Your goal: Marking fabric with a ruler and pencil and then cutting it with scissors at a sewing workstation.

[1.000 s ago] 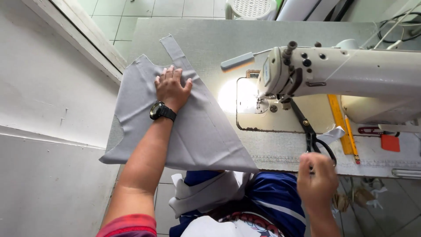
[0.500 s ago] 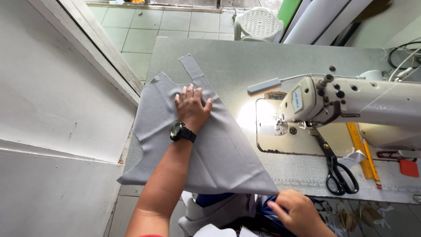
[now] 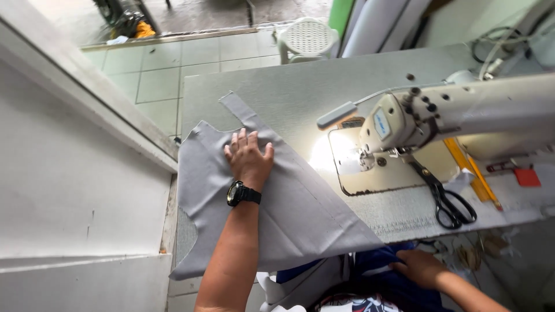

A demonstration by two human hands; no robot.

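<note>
My left hand [image 3: 248, 158] lies flat, fingers spread, on a grey cut piece of fabric [image 3: 300, 214] spread over the left part of the sewing table [image 3: 289, 86]. A black wristwatch [image 3: 241, 193] is on that wrist. My right hand [image 3: 420, 267] is below the table's front edge, resting on blue cloth [image 3: 376, 277] in my lap; whether it grips the cloth I cannot tell. Black scissors [image 3: 448, 202] lie on the table to the right of the fabric, beside the white sewing machine [image 3: 462, 115].
The machine's lamp lights the needle plate [image 3: 341, 162]. A yellow ruler [image 3: 474, 173] and a small red object [image 3: 527, 176] lie at the right. A white wall [image 3: 69, 190] borders the table's left side. A white plastic chair [image 3: 306, 37] stands on the tiled floor beyond.
My right hand let go of the scissors, which now lie on the table, and dropped below the table edge to the blue cloth. My left hand stayed on the grey fabric.
</note>
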